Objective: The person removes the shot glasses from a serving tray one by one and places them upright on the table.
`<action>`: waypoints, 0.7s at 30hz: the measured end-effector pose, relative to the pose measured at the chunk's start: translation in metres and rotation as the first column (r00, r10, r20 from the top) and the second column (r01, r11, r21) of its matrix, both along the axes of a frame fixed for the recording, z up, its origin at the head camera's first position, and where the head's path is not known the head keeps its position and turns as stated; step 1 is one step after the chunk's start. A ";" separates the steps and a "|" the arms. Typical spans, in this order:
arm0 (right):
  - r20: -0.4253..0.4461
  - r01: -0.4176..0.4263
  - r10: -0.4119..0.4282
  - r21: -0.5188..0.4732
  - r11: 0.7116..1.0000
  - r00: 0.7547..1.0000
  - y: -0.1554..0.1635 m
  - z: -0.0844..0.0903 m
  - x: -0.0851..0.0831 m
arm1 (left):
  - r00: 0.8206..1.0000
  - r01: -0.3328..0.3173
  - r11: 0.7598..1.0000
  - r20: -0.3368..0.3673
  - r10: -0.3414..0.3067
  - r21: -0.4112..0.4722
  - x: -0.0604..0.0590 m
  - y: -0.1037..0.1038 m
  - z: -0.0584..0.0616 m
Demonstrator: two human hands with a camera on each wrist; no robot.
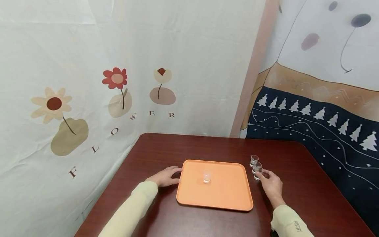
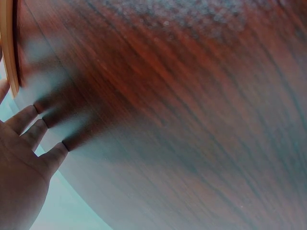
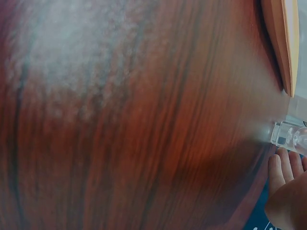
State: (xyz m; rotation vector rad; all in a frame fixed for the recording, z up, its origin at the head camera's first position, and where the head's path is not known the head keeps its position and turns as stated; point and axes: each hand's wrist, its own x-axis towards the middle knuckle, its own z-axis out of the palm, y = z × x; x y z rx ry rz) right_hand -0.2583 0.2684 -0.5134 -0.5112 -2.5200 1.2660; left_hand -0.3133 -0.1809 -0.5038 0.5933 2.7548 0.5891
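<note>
The head view alone takes in the whole scene: a dark red wooden table [image 1: 296, 171], an orange tray [image 1: 228, 194] lying between the two hands, and one small clear glass [image 1: 206, 176] standing upright on the tray, about midway between the hands and a little beyond them. Just beyond the right hand [image 1: 271, 185] three more small glasses [image 1: 256, 167] stand in a short row off the tray's right edge; the fingers reach the nearest glass of the row [image 1: 258, 174] and appear to close on it, though the contact is too small to judge there. The left hand [image 1: 165, 177] lies flat on the table, its fingers straight and touching the tray's left edge.

The left wrist view shows what the head view cannot: the fingertips [image 2: 60, 151] slightly spread and pressed onto the wood, with a thin strip of the tray's rim [image 2: 8, 45] just past them. The palm is cut off by the frame.

The right wrist view shows the thick clear base of the nearest glass [image 3: 288, 135] right against the fingertips [image 3: 283, 165], with the tray's corner [image 3: 280, 43] near by. Only the tips show, and the thumb is hidden, so the grip cannot be made out there. Both wrist views are blurred, mostly showing wood grain.
</note>
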 end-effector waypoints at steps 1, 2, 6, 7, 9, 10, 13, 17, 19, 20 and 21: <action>0.002 -0.005 0.005 0.009 1.000 1.000 0.000 -0.001 0.000 | 1.000 0.003 1.000 -0.002 -0.003 0.000 0.000 0.000 0.000; 0.004 -0.009 0.009 0.018 1.000 1.000 0.001 -0.001 -0.001 | 1.000 0.007 1.000 -0.003 -0.007 0.000 -0.001 0.000 0.000; 0.012 -0.033 0.033 0.027 0.999 0.999 0.001 -0.004 -0.002 | 1.000 0.006 1.000 -0.004 -0.006 -0.004 -0.001 0.001 0.000; 0.012 -0.039 0.038 0.020 0.999 0.999 0.001 -0.004 -0.003 | 1.000 0.006 1.000 -0.005 -0.006 -0.004 -0.001 0.001 0.000; 0.017 -0.042 0.042 0.002 0.999 0.999 0.000 -0.004 -0.003 | 1.000 0.007 1.000 -0.008 -0.007 -0.001 0.000 0.001 0.000; 0.019 -0.040 0.040 -0.007 0.999 0.999 0.000 -0.003 -0.004 | 1.000 0.009 1.000 -0.008 -0.009 0.001 0.000 0.001 0.000; 0.023 -0.031 0.032 -0.034 0.999 0.999 -0.002 0.000 -0.003 | 1.000 0.013 1.000 -0.008 -0.013 0.003 0.000 0.001 0.000; 0.015 -0.019 0.020 -0.069 0.997 1.000 -0.002 0.005 -0.003 | 1.000 0.010 1.000 -0.009 -0.010 -0.001 0.000 0.001 -0.001; -0.001 -0.013 0.013 -0.086 0.996 1.000 -0.001 0.007 -0.003 | 1.000 0.006 1.000 -0.008 -0.006 -0.002 -0.001 0.000 -0.002; -0.010 -0.008 0.007 -0.087 0.996 1.000 -0.001 0.009 -0.002 | 1.000 0.006 1.000 -0.008 -0.006 -0.003 -0.001 0.000 -0.002; -0.021 -0.003 0.001 -0.088 0.996 1.000 0.000 0.010 -0.002 | 1.000 0.007 1.000 -0.007 -0.007 -0.002 -0.001 0.000 -0.002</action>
